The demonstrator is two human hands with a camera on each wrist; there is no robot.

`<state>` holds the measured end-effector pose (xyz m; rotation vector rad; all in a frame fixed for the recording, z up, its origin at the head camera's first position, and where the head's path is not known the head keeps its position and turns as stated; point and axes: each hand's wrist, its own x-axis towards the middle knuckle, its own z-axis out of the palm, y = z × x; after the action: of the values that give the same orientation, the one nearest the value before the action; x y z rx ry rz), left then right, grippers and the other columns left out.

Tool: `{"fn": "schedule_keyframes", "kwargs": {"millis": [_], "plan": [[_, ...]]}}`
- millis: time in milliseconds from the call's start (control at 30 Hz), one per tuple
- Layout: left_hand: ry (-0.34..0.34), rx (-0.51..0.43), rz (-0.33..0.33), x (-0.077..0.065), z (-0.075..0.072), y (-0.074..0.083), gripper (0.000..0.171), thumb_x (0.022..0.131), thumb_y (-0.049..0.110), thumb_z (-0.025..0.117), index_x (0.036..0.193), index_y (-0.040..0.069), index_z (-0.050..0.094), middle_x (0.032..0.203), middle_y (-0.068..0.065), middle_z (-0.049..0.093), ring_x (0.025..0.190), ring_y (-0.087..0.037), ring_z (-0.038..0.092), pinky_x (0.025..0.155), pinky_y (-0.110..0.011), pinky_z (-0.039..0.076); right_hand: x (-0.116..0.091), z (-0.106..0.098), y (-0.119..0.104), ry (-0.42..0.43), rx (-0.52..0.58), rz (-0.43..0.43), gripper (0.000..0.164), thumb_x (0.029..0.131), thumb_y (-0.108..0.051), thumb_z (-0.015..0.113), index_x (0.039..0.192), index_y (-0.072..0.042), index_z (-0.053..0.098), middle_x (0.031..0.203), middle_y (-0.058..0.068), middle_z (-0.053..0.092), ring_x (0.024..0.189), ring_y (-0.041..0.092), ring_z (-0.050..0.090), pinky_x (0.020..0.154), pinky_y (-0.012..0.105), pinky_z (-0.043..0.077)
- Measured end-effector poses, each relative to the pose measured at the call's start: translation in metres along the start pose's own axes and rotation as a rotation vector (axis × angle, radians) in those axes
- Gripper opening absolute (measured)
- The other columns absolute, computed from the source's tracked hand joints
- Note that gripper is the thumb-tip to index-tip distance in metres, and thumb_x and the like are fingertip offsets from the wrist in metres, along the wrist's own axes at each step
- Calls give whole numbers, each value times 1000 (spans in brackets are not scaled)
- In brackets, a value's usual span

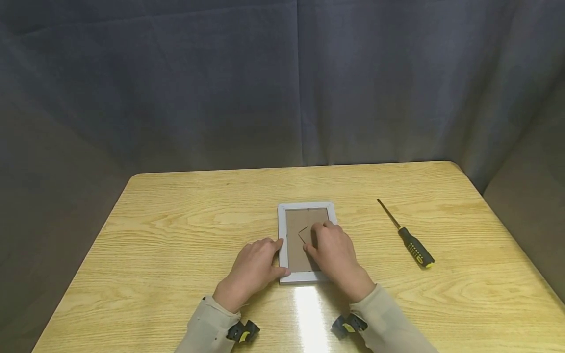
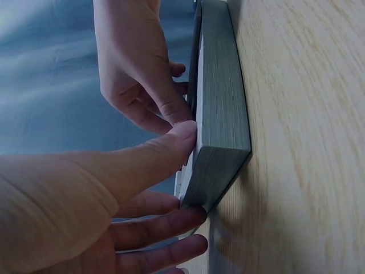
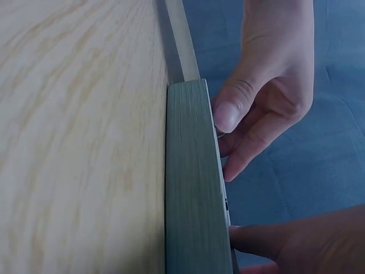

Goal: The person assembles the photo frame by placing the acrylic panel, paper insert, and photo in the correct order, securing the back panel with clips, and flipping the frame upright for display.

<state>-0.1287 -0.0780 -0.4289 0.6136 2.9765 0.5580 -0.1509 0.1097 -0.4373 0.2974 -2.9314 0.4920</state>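
Note:
A picture frame [image 1: 304, 278] with a pale border lies on the table, its brown backing [image 1: 295, 257] facing up. A thin bent dark line [image 1: 299, 233] shows on the backing. My left hand [image 1: 253, 264] holds the frame at its near left corner; in the left wrist view its thumb [image 2: 165, 148] rests on the upper edge and its fingers lie against the side. Over the right half of the backing is my right hand [image 1: 335, 250], fingers bent and thumb pointing down at the board. Whether it pinches anything there is hidden.
To the right lies a screwdriver [image 1: 415, 247] with a black and yellow handle, its shaft pointing away. Dark grey curtains [image 1: 220, 98] stand behind the wooden table [image 1: 176, 220] and along its sides. A dark wrist camera [image 1: 244, 331] sits at each cuff.

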Motion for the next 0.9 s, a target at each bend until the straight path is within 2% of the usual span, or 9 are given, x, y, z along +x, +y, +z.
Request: {"fn": "schedule_keyframes", "kwargs": {"millis": [267,433,500,733,900], "plan": [[17,-7,0,0,1,-1,69,71,41,76,125,1,61,110,-13,67,95,-26,63,76,-39,51,0,-1,-1,30,23,-11,37,75,-35,74,96,-6,68,84,8,60,74,25,56,59,40,48],[21,-6,-1,0,1,-2,69,70,42,76,125,1,62,108,-12,67,92,-24,63,74,-38,50,3,-10,1,91,107,5,44,79,-40,69,104,-3,69,92,12,65,84,28,60,67,41,50],[20,-9,-5,0,0,-2,69,70,41,77,125,1,62,107,-12,67,90,-24,63,72,-37,50,5,-14,3,99,137,17,45,81,-41,67,106,-3,68,93,12,65,82,26,60,65,40,50],[22,-34,-39,0,-2,-6,69,70,39,77,126,1,60,107,-12,67,90,-23,63,70,-36,50,9,-26,15,86,169,53,45,86,-41,61,109,-3,68,94,12,65,80,24,60,63,39,50],[31,-41,-51,-1,-4,-11,70,70,39,77,126,1,60,111,-14,66,95,-25,63,72,-37,51,8,-25,16,60,169,47,45,83,-39,65,109,-2,67,93,11,64,81,24,59,65,40,50]]}}
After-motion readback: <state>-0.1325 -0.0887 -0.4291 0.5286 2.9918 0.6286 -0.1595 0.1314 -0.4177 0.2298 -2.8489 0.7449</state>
